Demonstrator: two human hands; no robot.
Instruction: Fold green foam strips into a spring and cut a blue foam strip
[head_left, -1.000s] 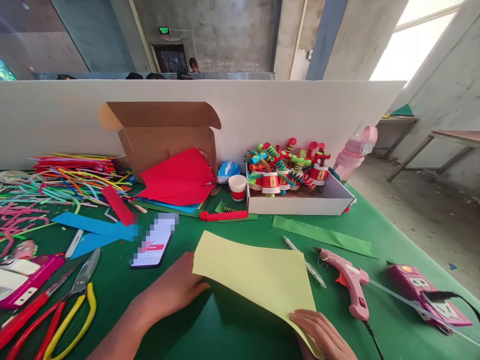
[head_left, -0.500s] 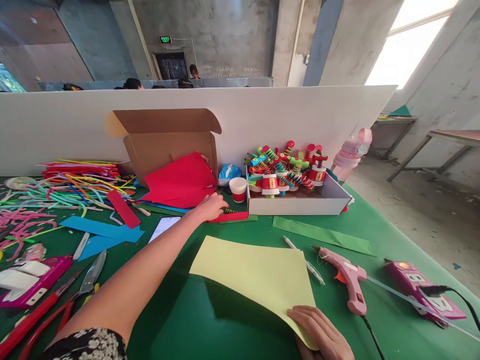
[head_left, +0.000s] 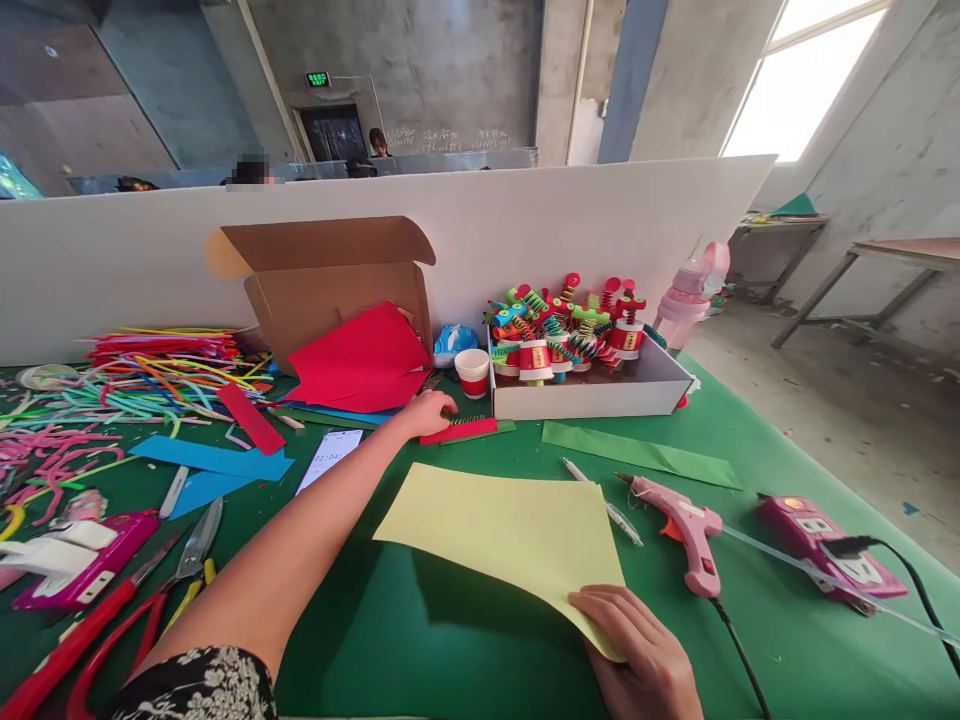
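My right hand (head_left: pixel 636 640) grips the near right corner of a pale yellow sheet of paper (head_left: pixel 502 530), thumb underneath and fingers on top. The sheet bows, and its near edge is raised off the green table. My left arm reaches forward across the table's left half. At its end my left hand (head_left: pixel 427 413) has curled fingers, close to the left end of a red paper strip (head_left: pixel 461 431) and a dark green coil (head_left: pixel 471 420). Whatever the fingertips hold is hidden. Just behind is a red and white paper cup (head_left: pixel 472 372).
Right of the sheet lie a white pen (head_left: pixel 619 520), a pink glue gun (head_left: pixel 694 535) and a power strip (head_left: pixel 832 555). A white box (head_left: pixel 592 400) holds several colourful cup figures. On the left are scissors (head_left: pixel 196 545), a phone (head_left: pixel 328 460), pipe cleaners (head_left: pixel 180 375) and red paper (head_left: pixel 360 360).
The view has shifted slightly. My left hand has drawn back a little from the coil, which now shows more clearly above the red strip. My right hand keeps its hold on the yellow sheet.
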